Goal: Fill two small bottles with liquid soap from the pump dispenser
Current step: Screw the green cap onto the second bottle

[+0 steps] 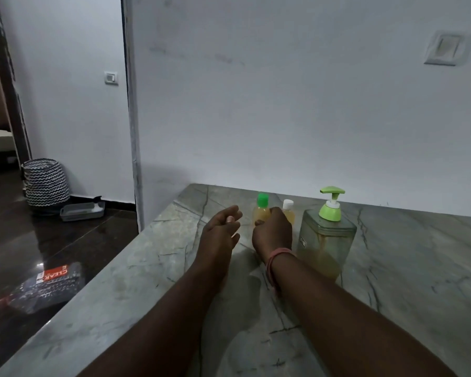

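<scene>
On the floor far left stand a basket [46,182] and a tray [82,210]; the left hand [220,232] hovers over the counter [136,268], fingers loose, holding nothing. The right hand [273,232] curls toward the green-capped bottle [261,210] — whether it grips, I cannot tell; the white-capped bottle [288,211] stands just behind it, the dispenser [327,235] rightmost — all upright near the wall.

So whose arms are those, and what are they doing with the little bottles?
There is no machine here. A person wears a camera on their head, so you see their own arms reaching forward over a grey stone counter. The right hand curls around the green-capped bottle, which holds yellowish liquid. The left hand hangs open beside it and holds nothing. A white-capped bottle stands just behind the right hand. To the right stands a big clear pump dispenser with a green top.
</scene>
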A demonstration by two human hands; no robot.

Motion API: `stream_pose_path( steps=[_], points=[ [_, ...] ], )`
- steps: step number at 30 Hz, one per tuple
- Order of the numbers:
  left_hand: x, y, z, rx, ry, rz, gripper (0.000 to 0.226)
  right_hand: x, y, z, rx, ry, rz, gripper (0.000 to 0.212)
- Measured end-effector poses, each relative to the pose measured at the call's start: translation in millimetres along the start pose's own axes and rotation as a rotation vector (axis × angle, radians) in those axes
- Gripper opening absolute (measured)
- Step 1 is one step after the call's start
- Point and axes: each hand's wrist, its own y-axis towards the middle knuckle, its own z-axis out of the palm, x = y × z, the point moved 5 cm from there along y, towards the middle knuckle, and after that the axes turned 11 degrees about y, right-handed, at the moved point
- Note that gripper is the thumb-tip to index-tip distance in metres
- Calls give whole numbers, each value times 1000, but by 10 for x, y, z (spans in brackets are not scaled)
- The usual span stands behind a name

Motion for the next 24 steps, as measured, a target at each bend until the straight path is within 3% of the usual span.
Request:
stream_pose_path(
  steps=[18,24],
  points=[
    [-4,-41,17,52,18,-17,29,-141,-185,-71,19,-10,10,27],
    [-55,-243,83,49,139,-18,26,-31,-495,-423,76,-1,-135,24]
  ],
)
